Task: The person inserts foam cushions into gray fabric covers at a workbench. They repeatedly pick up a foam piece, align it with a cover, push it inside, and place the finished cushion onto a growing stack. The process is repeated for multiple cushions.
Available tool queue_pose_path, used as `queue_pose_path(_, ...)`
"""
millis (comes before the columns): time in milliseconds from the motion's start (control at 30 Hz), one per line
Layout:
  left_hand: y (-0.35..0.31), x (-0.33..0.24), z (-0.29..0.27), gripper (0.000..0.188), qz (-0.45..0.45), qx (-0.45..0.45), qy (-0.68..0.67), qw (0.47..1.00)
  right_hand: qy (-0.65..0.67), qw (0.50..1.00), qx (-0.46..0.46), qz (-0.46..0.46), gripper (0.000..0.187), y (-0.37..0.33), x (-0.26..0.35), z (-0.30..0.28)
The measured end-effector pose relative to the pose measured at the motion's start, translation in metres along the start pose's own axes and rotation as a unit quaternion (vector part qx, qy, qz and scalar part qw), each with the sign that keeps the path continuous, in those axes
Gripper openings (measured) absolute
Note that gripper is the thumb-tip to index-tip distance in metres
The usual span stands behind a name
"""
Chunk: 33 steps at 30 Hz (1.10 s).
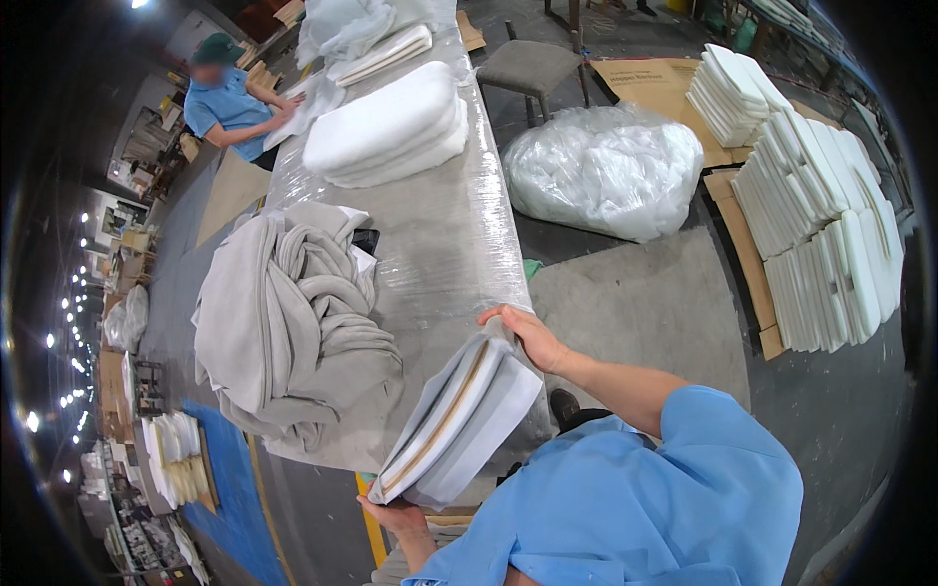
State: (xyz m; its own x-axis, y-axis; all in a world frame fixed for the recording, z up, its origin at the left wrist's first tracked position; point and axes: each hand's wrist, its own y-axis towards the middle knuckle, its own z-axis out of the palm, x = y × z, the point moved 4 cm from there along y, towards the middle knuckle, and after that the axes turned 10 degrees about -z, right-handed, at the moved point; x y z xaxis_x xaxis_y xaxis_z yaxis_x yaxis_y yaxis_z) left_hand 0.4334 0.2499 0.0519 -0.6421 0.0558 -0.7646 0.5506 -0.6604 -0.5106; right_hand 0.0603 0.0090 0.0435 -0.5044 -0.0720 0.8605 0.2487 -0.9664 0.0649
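Between my two hands is a cushion (440, 415), tilted at the near end of the table. White padding, a thin tan layer and grey fabric with a white backing show along its open side. My right hand (528, 337) grips its upper corner, with the fingers over the fabric edge. At the lower end, my left hand (399, 518) holds the opposite corner from beneath, and part of that hand is hidden. Left of the cushion lies a heap of grey fabric covers (283, 322), with a small dark piece at its far side.
The table (430, 234) is wrapped in clear film and bears stacked white padding (386, 122). A co-worker (230, 107) handles white sheeting at its far left. On the floor to the right are a plastic-wrapped bundle (606, 171), a chair (532, 68) and stacked white cushions (821, 225) on cardboard.
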Motion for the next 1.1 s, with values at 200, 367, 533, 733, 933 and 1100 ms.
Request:
queue_pose_path(200, -0.009, 0.006, -0.003, 0.062, 0.006, -0.007, -0.024, 1.0, -0.023, 0.999, 0.009, -0.023, 0.038, 0.0, 0.0, -0.001)
queue_pose_path(367, -0.034, 0.006, -0.012, 0.051, -0.012, -0.019, 0.018, 1.0, 0.062, 0.997, -0.031, 0.041, 0.039, 0.007, 0.011, 0.006)
queue_pose_path(533, -0.062, 0.041, 0.008, 0.057, -0.035, 0.011, 0.02, 0.999, 0.036, 0.995, -0.003, -0.097, 0.042, 0.042, 0.039, -0.007)
queue_pose_path(733, -0.076, 0.073, 0.011, 0.059, -0.221, 0.043, 0.058, 0.973, -0.01, 0.983, 0.026, -0.179, 0.044, 0.063, 0.066, -0.007)
queue_pose_path(933, -0.07, 0.088, 0.01, 0.065, -0.306, 0.047, 0.133, 0.942, -0.027, 0.985, 0.012, -0.171, 0.044, 0.083, 0.072, 0.019)
queue_pose_path(1100, -0.058, 0.11, 0.025, 0.07, -0.39, 0.093, 0.31, 0.862, -0.058, 0.986, -0.067, -0.142, 0.039, 0.135, 0.051, 0.013)
